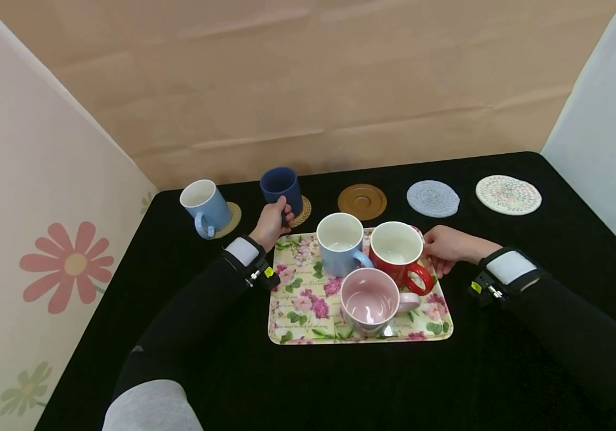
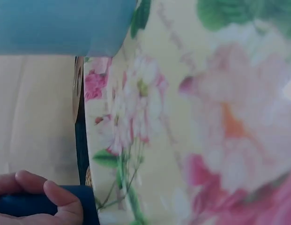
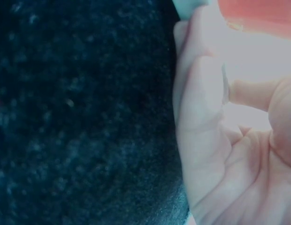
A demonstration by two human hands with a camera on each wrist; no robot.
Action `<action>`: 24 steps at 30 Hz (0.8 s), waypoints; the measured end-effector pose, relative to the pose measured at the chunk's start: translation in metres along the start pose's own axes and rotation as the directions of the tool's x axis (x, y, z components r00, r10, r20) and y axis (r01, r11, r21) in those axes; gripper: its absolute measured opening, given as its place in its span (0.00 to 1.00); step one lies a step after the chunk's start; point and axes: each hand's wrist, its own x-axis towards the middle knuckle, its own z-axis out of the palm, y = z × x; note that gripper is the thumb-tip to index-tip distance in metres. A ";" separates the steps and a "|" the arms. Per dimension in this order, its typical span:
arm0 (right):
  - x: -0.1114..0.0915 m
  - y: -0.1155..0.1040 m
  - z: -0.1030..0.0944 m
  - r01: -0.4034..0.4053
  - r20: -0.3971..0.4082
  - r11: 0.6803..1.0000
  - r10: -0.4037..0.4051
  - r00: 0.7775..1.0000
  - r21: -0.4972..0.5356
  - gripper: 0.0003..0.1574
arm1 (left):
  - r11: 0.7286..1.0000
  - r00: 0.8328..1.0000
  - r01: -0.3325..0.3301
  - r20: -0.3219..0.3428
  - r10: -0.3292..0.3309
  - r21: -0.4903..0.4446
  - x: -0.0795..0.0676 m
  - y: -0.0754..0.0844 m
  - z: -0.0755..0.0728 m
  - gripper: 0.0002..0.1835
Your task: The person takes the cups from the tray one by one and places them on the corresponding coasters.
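On the floral tray (image 1: 281, 326), set on the black surface (image 1: 361, 383), a pink mug (image 1: 369, 299) is placed nr the front, w/ a lt-blue mug (image 1: 337, 254) & a red mug (image 1: 396, 251) toward its back. The tray's R edge is held by the R hand (image 1: 450, 246), & beyond its far L corner a dk-blue mug (image 1: 283, 185) is gripped by the handle in the L hand (image 1: 271, 222), at a woven coaster (image 1: 305, 211). Behind the tray, a brown coaster (image 1: 362, 202) & blue coaster (image 1: 433, 199) are laid out.
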 end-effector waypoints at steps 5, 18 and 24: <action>0.000 0.001 0.000 0.002 -0.004 1.000 -0.002 1.000 0.001 0.15 | 1.000 1.000 -0.014 0.004 0.014 0.009 -0.001 -0.001 0.001 0.22; 0.003 0.006 0.000 0.002 0.005 1.000 -0.002 1.000 0.007 0.15 | 1.000 0.999 -0.010 0.054 0.009 0.029 0.001 -0.002 -0.006 0.22; 0.004 0.006 0.000 0.011 0.003 1.000 -0.011 1.000 -0.002 0.15 | 1.000 1.000 -0.009 0.016 0.009 0.002 0.001 -0.004 -0.003 0.22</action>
